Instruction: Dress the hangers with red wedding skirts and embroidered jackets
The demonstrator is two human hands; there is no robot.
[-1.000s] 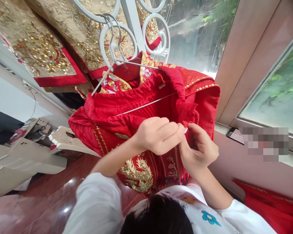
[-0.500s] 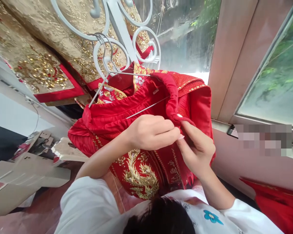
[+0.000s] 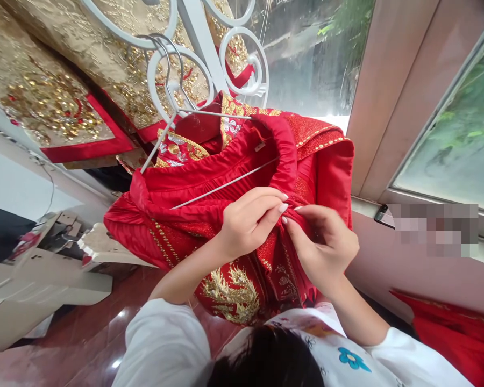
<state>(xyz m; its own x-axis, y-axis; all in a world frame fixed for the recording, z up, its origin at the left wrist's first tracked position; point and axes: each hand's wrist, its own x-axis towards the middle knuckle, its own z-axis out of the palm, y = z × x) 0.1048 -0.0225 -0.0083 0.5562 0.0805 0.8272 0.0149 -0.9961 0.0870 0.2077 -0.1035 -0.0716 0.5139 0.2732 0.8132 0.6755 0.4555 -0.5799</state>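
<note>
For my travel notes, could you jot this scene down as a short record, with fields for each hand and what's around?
Left hand: pinching the gathered, shiny red cloth garment
Right hand: pinching the same garment, close beside the left
Garment support: thin white wire hanger
Behind: white scrolled metal stand; beige cloth with gold sequins and red border
Decoration: gold embroidered motif on red fabric, lower in view
Windowsill: flat dark object, too obscured to name
</note>
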